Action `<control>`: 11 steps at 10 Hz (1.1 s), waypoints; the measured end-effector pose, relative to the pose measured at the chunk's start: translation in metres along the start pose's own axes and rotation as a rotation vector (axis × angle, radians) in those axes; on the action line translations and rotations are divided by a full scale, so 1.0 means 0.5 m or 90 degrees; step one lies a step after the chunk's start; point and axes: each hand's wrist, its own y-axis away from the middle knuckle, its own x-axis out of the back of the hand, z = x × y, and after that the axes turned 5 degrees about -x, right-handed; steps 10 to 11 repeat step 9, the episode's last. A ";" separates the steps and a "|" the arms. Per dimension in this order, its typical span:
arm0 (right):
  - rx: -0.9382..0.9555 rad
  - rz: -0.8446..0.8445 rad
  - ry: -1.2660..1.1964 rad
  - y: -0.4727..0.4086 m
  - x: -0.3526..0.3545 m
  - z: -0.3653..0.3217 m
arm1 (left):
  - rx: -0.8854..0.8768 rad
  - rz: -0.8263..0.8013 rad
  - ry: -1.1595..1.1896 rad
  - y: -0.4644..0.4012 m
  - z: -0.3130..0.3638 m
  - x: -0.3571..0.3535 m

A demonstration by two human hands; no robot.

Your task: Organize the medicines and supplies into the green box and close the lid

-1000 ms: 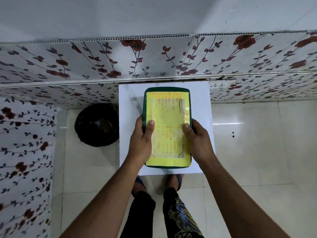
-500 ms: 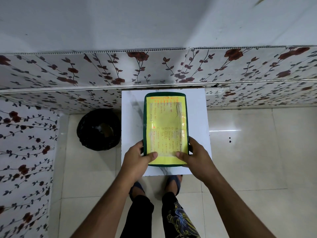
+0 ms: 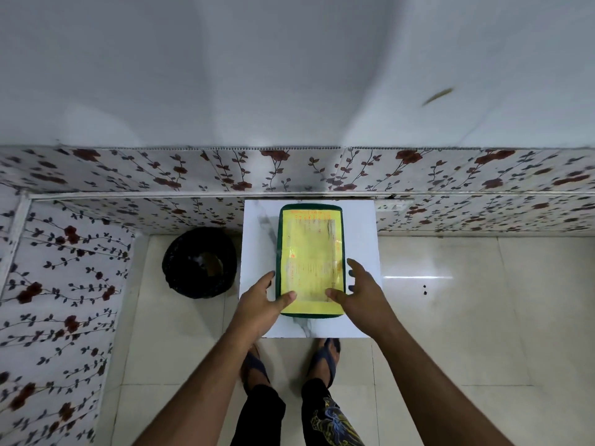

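The green box (image 3: 278,252) lies on a small white table (image 3: 257,226) with its lid shut; a yellow printed sheet (image 3: 310,252) covers the top. No medicines or supplies are in sight. My left hand (image 3: 260,304) clasps the near left corner, thumb on the lid and fingers against the left side. My right hand (image 3: 360,292) is at the near right corner with its fingers spread and off the side. Only its thumb tip rests on the yellow sheet.
A black bin (image 3: 199,262) stands on the tiled floor to the left of the table. Flower-patterned wall panels (image 3: 128,175) run behind the table and along the left. My sandalled feet (image 3: 322,355) are just under the table's near edge.
Both hands slid from the box's middle sides to its near corners. My right hand's fingers have since spread and come off the box. The view tilted up.
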 end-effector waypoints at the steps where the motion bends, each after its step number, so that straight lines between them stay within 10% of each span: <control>1: 0.089 0.094 0.061 0.059 0.056 -0.067 | -0.057 0.073 -0.054 0.054 0.069 0.051; 6: 0.719 0.618 0.282 0.654 0.396 -0.707 | -0.736 0.474 -0.272 0.559 0.764 0.523; 11: 0.819 0.833 0.306 0.930 0.513 -0.823 | -0.837 0.665 -0.340 0.856 0.919 0.626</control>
